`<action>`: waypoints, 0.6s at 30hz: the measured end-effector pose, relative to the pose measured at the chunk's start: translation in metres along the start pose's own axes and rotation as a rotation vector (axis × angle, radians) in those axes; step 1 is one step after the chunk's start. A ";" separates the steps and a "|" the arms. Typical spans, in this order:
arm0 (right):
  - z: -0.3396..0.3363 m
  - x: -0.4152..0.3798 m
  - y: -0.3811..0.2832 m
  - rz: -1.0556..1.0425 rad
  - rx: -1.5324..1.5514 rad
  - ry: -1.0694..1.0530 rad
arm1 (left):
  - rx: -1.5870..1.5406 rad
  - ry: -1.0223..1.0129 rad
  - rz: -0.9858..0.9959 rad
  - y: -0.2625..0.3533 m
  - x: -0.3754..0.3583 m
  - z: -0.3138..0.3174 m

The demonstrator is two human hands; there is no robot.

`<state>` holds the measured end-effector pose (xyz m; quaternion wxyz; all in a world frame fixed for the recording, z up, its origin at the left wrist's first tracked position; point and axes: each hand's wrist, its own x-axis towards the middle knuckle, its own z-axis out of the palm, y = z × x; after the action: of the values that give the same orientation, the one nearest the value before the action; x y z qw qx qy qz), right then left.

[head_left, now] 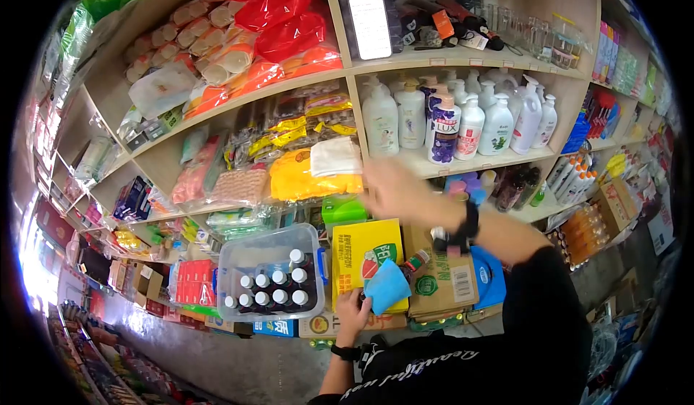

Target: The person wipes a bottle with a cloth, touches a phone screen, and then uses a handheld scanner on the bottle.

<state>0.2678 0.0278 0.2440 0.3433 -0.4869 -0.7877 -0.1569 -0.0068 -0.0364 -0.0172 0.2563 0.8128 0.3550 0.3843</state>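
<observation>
My left hand (352,313) is closed on the lower edge of a blue cloth (387,288), over a yellow carton (361,246). The end of a small bottle with a reddish label (417,261) sticks out from behind the cloth; whether my left hand also grips it I cannot tell. My right hand (387,186), smeared by motion, reaches across to the middle shelf, beside a white folded cloth (335,158) lying on a yellow plastic package (303,177). Its fingers are not clear.
White-capped dark bottles (280,289) stand in a clear plastic bin (230,257) at left. Brown cartons (452,282) and a blue package (489,275) lie at right. Pump bottles (444,126) line the shelf above, and a lit phone (370,27) leans higher up.
</observation>
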 end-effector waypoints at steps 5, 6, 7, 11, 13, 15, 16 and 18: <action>0.077 -0.154 -0.071 0.017 0.219 -0.387 | 0.002 -0.009 -0.015 -0.003 0.000 0.002; 0.089 -0.173 -0.073 0.019 0.237 -0.383 | 0.015 -0.022 -0.021 -0.005 0.001 0.002; 0.092 -0.179 -0.072 0.025 0.218 -0.354 | 0.028 -0.036 -0.026 -0.007 0.001 0.001; 0.097 -0.193 -0.069 0.082 0.145 -0.281 | 0.040 -0.043 -0.040 -0.006 0.001 0.003; 0.097 -0.194 -0.067 0.109 0.111 -0.262 | 0.018 -0.028 -0.020 -0.002 0.003 0.000; 0.090 -0.197 -0.058 0.122 0.073 -0.249 | 0.009 -0.018 -0.013 0.001 0.004 -0.002; 0.088 -0.199 -0.053 0.123 0.054 -0.208 | 0.010 -0.013 -0.017 0.002 0.004 -0.002; 0.083 -0.203 -0.042 0.120 0.017 -0.132 | 0.014 -0.006 -0.015 0.004 0.003 -0.002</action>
<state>0.2581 -0.0783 0.0475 0.3036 -0.5396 -0.7793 -0.0967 -0.0055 -0.0358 -0.0122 0.2544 0.8130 0.3629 0.3775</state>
